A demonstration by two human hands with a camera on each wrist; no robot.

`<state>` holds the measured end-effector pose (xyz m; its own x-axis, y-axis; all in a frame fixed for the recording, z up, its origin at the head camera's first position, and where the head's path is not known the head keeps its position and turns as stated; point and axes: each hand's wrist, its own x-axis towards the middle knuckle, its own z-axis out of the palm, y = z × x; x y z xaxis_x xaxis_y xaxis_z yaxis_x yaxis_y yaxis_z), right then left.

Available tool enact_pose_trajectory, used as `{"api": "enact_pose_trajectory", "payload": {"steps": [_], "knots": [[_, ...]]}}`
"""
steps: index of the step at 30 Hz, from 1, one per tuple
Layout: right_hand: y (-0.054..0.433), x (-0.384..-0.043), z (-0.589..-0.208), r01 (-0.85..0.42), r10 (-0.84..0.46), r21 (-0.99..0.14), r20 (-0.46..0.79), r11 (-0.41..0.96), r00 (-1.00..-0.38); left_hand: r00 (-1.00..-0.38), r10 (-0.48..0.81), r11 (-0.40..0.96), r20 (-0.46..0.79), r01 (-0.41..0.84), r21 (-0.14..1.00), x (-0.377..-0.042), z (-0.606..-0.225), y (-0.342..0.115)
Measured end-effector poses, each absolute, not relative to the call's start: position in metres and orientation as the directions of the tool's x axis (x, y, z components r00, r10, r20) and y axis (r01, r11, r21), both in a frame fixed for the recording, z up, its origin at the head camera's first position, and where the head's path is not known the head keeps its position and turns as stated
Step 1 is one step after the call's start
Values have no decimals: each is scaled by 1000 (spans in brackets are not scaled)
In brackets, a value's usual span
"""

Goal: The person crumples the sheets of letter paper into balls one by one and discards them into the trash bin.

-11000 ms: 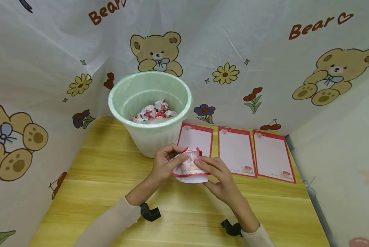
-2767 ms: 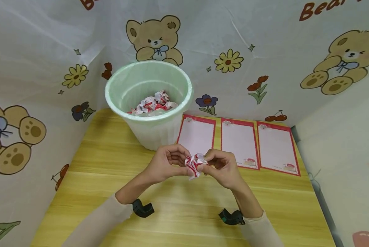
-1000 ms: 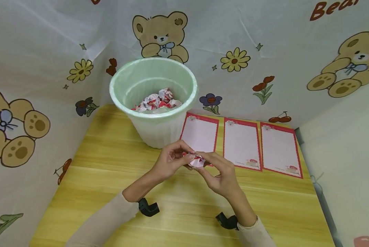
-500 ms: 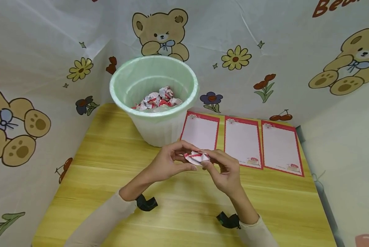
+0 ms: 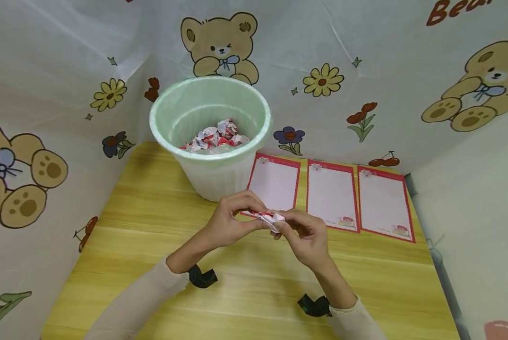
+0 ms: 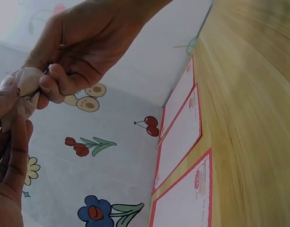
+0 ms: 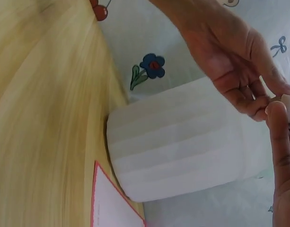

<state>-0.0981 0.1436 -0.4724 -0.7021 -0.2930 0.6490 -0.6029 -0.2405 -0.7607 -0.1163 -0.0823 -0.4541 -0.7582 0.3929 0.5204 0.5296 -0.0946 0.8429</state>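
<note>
A crumpled piece of white paper with red edging (image 5: pixel 274 219) is held up between both hands, above the table. My left hand (image 5: pixel 231 222) pinches its left side between thumb and fingers. The right hand (image 5: pixel 311 238) grips the other side, its thumb pressing on the near face. Fingers cover much of the paper; in the left wrist view the crumpled paper (image 6: pixel 29 87) shows between the fingertips of both hands. Just behind the hands stands a pale green bucket (image 5: pixel 219 177), with several crumpled red-and-white paper balls (image 5: pixel 215 137) inside.
Three flat red-bordered sheets lie side by side right of the bucket: a left sheet (image 5: pixel 275 182), a middle sheet (image 5: pixel 332 196) and a right sheet (image 5: pixel 385 203). The wooden table (image 5: pixel 151 226) meets a bear-printed cloth (image 5: pixel 279 38) at the back and sides.
Eleven seconds ago the paper was broader, with its lower part spread; it became a small wad. Within the last second both hands have shifted their fingers, turning and pressing it in place.
</note>
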Motion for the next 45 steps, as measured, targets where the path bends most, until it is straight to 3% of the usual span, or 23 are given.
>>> {"api": "enact_pose_trajectory", "payload": {"steps": [11, 20, 28, 39, 45], "knots": [[140, -99, -471, -617, -302, -742, 670, -262, -678, -729, 379, -120, 570, 572, 811, -115, -457, -85], [141, -102, -468, -560, -355, -799, 599, -218, -718, -740, 366, -91, 564, 575, 813, -114, -454, -88], [142, -106, -468, -465, -403, -860, 510, -211, -760, -691, 368, -74, 621, 645, 761, -115, -456, -86], [146, -116, -458, -416, -416, -904, 416, -96, -809, -736, 312, -69, 601, 614, 787, -114, -460, -94], [148, -131, -448, -453, -391, -892, 422, -16, -818, -747, 283, -74, 602, 609, 790, -115, -461, -96]]}}
